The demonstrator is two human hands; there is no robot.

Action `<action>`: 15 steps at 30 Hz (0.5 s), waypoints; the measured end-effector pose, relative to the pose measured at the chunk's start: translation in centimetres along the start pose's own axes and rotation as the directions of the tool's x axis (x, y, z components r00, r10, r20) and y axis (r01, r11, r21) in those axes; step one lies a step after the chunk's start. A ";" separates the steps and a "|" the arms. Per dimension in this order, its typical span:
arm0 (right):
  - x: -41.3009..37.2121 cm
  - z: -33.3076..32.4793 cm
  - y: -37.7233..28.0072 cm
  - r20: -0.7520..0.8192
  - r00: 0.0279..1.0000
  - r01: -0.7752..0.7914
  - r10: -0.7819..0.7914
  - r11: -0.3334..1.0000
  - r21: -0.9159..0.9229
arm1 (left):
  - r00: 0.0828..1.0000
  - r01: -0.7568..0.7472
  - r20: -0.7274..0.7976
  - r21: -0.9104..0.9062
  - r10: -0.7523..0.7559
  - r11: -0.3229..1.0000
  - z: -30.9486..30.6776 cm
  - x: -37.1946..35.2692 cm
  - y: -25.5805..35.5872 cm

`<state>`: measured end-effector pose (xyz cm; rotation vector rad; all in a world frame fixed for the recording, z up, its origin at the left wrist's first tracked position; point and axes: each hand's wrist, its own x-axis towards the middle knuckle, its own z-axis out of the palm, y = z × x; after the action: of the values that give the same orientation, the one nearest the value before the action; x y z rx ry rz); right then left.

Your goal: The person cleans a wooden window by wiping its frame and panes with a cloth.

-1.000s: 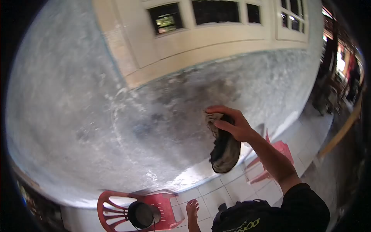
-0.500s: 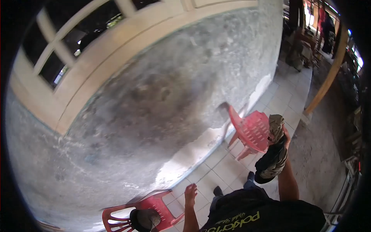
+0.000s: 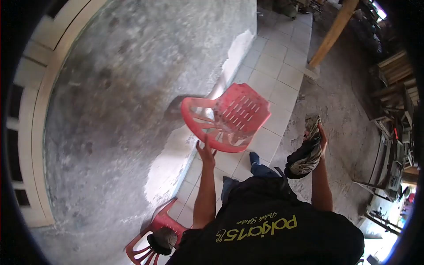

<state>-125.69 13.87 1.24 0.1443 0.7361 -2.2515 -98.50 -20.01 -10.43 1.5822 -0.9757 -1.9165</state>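
My left hand (image 3: 206, 153) reaches forward with its fingers apart, at the lower edge of the backrest of a red plastic chair (image 3: 244, 106). The fingertips overlap that edge; whether they press on it cannot be made out. Off to the right, my right hand (image 3: 323, 138) is closed on a bundled cloth (image 3: 307, 153), black with a khaki camouflage pattern. The bundle hangs beside the tiled walkway, apart from the chair, and hides part of the fingers.
A second red chair (image 3: 165, 221) stands at the lower left with a dark cap-like item (image 3: 162, 240) on it. The grey wall (image 3: 119, 110) borders the tiled floor (image 3: 278, 66). A wooden post (image 3: 333, 33) rises at upper right, and wooden racks (image 3: 393, 73) line the right side.
My view has turned right and come nearer to the chair. My left hand has moved up to its backrest. My right hand still holds the cloth.
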 end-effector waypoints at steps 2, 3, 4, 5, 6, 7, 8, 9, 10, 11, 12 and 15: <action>-0.6 -5.0 -1.2 -0.106 0.993 -0.050 0.043 0.996 -0.070 | 0.997 0.010 -0.077 -0.041 -0.013 0.999 2.2 0.8 2.6; -1.3 -8.2 -1.4 -0.154 0.988 -0.002 -0.016 0.994 -0.113 | 0.984 -0.161 0.049 -0.141 0.169 0.977 1.2 5.0 0.2; -2.3 -11.2 -1.5 -0.197 0.977 0.047 -0.079 0.986 -0.162 | 0.967 -0.241 0.064 -0.079 0.246 0.967 1.2 5.6 0.0; -3.3 -13.6 -1.9 -0.239 0.961 0.088 -0.138 0.975 -0.206 | 0.944 -0.321 0.080 -0.014 0.321 0.947 1.5 6.0 0.0; -4.4 -15.0 -2.5 -0.347 0.936 -0.006 -0.061 0.982 -0.188 | 0.960 -0.270 0.064 -0.053 0.273 0.961 1.9 6.2 0.3; -5.8 -16.3 -2.9 -0.449 0.893 -0.099 0.019 0.983 -0.156 | 0.973 -0.220 0.048 -0.090 0.224 0.971 1.9 6.2 0.8; -7.6 -18.0 -2.8 -0.439 0.897 -0.146 0.057 0.974 -0.172 | 0.984 -0.170 0.027 -0.129 0.175 0.977 1.6 6.2 1.1; -9.8 -19.9 -2.8 -0.427 0.899 -0.193 0.095 0.962 -0.193 | 0.971 -0.221 0.051 -0.165 0.232 0.961 1.2 6.2 1.0; -12.1 -22.1 -3.0 -0.416 0.900 -0.237 0.130 0.947 -0.218 | 0.955 -0.268 0.073 -0.206 0.288 0.941 0.8 6.0 0.6; -14.3 -24.5 -3.6 -0.404 0.901 -0.274 0.157 0.929 -0.250 | 0.934 -0.312 0.097 -0.254 0.345 0.915 0.8 6.0 0.2; -16.6 -28.8 -4.4 -0.411 0.865 -0.410 0.289 0.878 -0.246 | 0.933 -0.331 0.061 -0.251 0.356 0.910 1.2 5.2 0.4; -21.5 -28.2 -3.9 -0.400 0.833 -0.513 0.383 0.806 -0.297 | 0.930 -0.361 0.004 -0.185 0.368 0.914 -0.6 3.4 0.0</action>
<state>-116.35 44.95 -13.57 0.4526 1.1779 -1.5954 -98.72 -22.66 -12.67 1.1681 -0.9997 -1.7228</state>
